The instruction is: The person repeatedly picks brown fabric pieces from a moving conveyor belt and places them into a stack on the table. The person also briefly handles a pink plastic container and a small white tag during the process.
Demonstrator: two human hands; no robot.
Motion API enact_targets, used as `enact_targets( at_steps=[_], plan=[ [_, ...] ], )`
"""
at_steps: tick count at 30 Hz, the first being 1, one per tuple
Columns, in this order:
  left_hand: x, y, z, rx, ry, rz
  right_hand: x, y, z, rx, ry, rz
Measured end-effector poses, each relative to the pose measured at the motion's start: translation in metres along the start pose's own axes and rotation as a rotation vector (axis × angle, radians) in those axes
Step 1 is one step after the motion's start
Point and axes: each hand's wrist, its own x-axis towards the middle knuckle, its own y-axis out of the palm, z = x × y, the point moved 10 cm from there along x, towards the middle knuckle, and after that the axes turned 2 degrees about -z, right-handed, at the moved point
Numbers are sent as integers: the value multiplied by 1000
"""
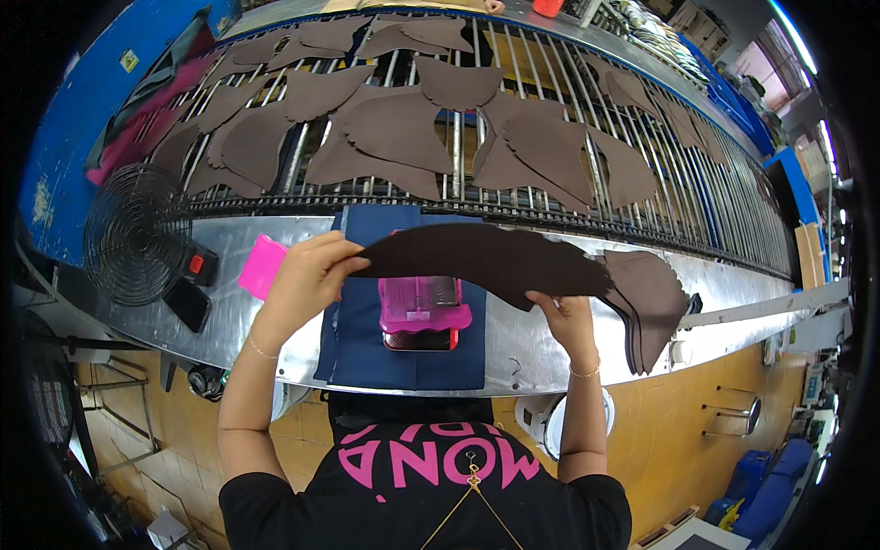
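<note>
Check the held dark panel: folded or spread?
Spread: the dark panel extends between the left hand and right hand, no fold visible.

The curved dark-brown sheet (477, 259) looks matt and smooth, the long silver metal table (527, 344) glossy, the boxy pink plastic case (412, 319) shiny.

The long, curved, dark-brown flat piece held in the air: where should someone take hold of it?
Probably pinch the dark-brown curved piece near both ends, from the near side, as the left grip and right grip do: it looks thin and long, and its left end tapers.
</note>
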Motion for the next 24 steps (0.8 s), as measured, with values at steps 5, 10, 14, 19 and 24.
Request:
enact_targets(
  at_steps=[5,10,14,19,24],
  plan=[
    [31,55,-53,36,260,102,-61,-54,-59,111,202,-52],
    [60,119,-99,170,498,257,-101,-128,-46,-57,279,-40],
    [87,135,-143,174,633,199,-103,-188,-32,169,274,-475],
    [124,67,-148,160,454,-130,-66,-196,-79,508,476,-564],
    [118,-18,-84,100,238,-316,21,-168,-158,1088,357,-702]
  ],
)
